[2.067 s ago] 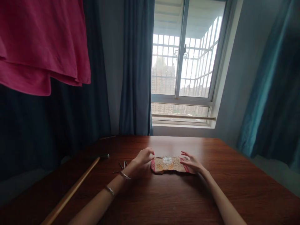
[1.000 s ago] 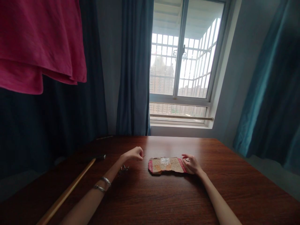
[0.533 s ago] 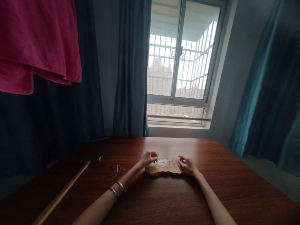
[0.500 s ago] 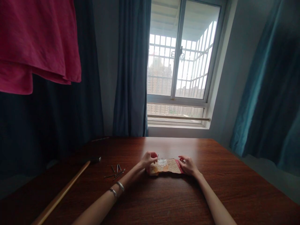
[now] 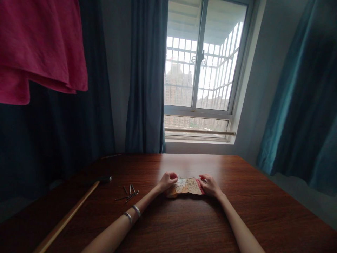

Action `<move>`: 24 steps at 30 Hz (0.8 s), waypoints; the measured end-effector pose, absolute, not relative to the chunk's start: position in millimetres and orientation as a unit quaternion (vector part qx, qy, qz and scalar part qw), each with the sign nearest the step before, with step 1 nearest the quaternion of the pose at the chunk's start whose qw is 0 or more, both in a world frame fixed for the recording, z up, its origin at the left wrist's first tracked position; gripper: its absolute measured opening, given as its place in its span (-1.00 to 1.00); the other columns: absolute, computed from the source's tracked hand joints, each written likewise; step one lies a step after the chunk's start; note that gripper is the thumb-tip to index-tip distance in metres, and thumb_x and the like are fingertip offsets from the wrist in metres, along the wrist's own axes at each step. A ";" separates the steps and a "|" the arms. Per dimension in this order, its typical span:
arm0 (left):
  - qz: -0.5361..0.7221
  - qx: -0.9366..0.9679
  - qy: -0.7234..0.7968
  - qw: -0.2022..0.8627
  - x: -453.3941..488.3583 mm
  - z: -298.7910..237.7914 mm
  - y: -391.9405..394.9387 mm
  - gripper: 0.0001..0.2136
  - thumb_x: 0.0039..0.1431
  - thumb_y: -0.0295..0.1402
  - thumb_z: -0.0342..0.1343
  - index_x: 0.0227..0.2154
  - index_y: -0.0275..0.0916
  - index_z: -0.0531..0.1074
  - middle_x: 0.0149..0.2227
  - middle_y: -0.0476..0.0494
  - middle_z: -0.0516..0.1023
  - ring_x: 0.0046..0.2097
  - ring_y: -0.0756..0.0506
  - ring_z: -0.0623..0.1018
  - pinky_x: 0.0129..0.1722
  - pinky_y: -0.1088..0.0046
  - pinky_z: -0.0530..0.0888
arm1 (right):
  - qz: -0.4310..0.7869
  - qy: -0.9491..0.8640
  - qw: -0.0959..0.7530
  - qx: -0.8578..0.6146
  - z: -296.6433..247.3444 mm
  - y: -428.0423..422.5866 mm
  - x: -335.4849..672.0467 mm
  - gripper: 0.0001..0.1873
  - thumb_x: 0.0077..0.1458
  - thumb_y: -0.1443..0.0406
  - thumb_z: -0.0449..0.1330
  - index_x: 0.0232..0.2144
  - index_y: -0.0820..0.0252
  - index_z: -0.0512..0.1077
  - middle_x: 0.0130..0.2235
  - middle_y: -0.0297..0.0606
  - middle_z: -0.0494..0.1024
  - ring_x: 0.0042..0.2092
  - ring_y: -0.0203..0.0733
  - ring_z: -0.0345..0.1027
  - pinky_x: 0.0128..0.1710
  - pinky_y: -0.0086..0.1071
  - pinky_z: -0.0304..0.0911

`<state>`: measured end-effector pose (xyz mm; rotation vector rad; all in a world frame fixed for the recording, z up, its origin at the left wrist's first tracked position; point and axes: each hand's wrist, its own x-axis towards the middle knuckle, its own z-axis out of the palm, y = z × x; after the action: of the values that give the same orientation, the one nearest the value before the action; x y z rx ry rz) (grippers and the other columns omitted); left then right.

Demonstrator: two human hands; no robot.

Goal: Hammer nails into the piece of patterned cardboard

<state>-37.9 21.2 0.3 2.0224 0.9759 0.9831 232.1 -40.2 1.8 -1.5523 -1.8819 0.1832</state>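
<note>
A flat, rough-edged piece with a speckled cream pattern and pink ends point(image 5: 190, 186) lies on the table; I cannot tell its material. My left hand point(image 5: 168, 181) is closed in a pinch over its left part, around a thin nail point(image 5: 178, 176) that stands upright. At the opposite pink end, my right hand point(image 5: 210, 185) has its fingers curled onto the edge, gripping it. Several loose nails point(image 5: 131, 193) are scattered to the left of my left forearm.
A hammer point(image 5: 76, 207) with a long wooden handle lies on the left of the brown table point(image 5: 184, 228). A pink cloth point(image 5: 44, 49) hangs at upper left. Beyond the table are blue curtains point(image 5: 147, 77) and a barred window point(image 5: 200, 70).
The view has shifted slightly. My left hand has moved a little lower relative to the patterned piece, with the nail still pinched. My right hand stays at the pink end.
</note>
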 end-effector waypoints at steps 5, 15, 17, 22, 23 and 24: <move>0.371 0.777 0.387 0.329 -38.9 -0.4 19.8 -0.79 -0.07 -0.29 0.07 -0.48 -0.36 0.47 -0.49 -0.10 0.51 -0.43 -0.01 0.44 -0.44 0.55 0.32 | 0.073 -0.724 0.341 -0.596 1.7 -39.5 232.4 -0.68 -0.02 0.27 0.04 -0.21 0.18 0.46 -0.28 -0.18 0.50 -0.22 -0.19 0.34 -0.17 -0.38 0.20; 0.362 0.799 0.389 0.283 -36.5 0.1 12.5 -0.83 -0.07 -0.36 0.03 -0.50 -0.35 0.45 -0.54 -0.04 0.45 -0.48 0.03 0.38 -0.48 0.57 0.26 | 0.080 -0.713 0.331 -0.613 5.5 -42.9 230.2 -0.69 -0.05 0.29 0.06 -0.24 0.17 0.48 -0.27 -0.19 0.50 -0.19 -0.17 0.34 -0.14 -0.36 0.19; 0.358 0.801 0.395 0.272 -36.1 0.6 10.5 -0.83 -0.08 -0.37 0.03 -0.50 -0.36 0.46 -0.55 -0.04 0.45 -0.48 0.03 0.37 -0.48 0.57 0.25 | 0.079 -0.715 0.332 -0.610 9.4 -43.4 230.4 -0.69 -0.04 0.29 0.06 -0.23 0.18 0.47 -0.28 -0.19 0.51 -0.21 -0.17 0.35 -0.15 -0.37 0.20; 0.354 0.801 0.405 0.263 -35.8 4.6 6.2 -0.83 -0.08 -0.39 0.02 -0.49 -0.36 0.47 -0.53 -0.06 0.46 -0.46 0.01 0.38 -0.45 0.55 0.27 | 0.009 -0.703 0.372 -0.606 43.9 -53.6 195.7 -0.66 -0.02 0.34 0.03 -0.16 0.21 0.42 -0.18 -0.13 0.47 -0.08 -0.09 0.26 -0.03 -0.28 0.11; 0.352 0.799 0.407 0.267 -35.7 6.3 5.1 -0.84 -0.09 -0.40 0.03 -0.49 -0.35 0.48 -0.52 -0.07 0.47 -0.45 0.00 0.39 -0.43 0.53 0.28 | -0.012 -0.704 0.389 -0.594 54.7 -58.8 177.5 -0.66 -0.01 0.36 0.02 -0.16 0.19 0.41 -0.17 -0.13 0.47 -0.07 -0.09 0.26 -0.02 -0.27 0.09; 0.351 0.794 0.413 0.275 -35.5 8.3 3.8 -0.85 -0.09 -0.41 0.04 -0.49 -0.35 0.48 -0.51 -0.08 0.48 -0.43 -0.02 0.40 -0.41 0.52 0.29 | -0.015 -0.712 0.406 -0.573 65.8 -65.2 154.9 -0.65 0.00 0.37 0.00 -0.13 0.17 0.39 -0.17 -0.14 0.47 -0.07 -0.10 0.26 -0.03 -0.28 0.10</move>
<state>-35.5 3.8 8.3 2.1347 1.1098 0.9420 154.9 -65.2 65.8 -1.4450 -1.7962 -0.0386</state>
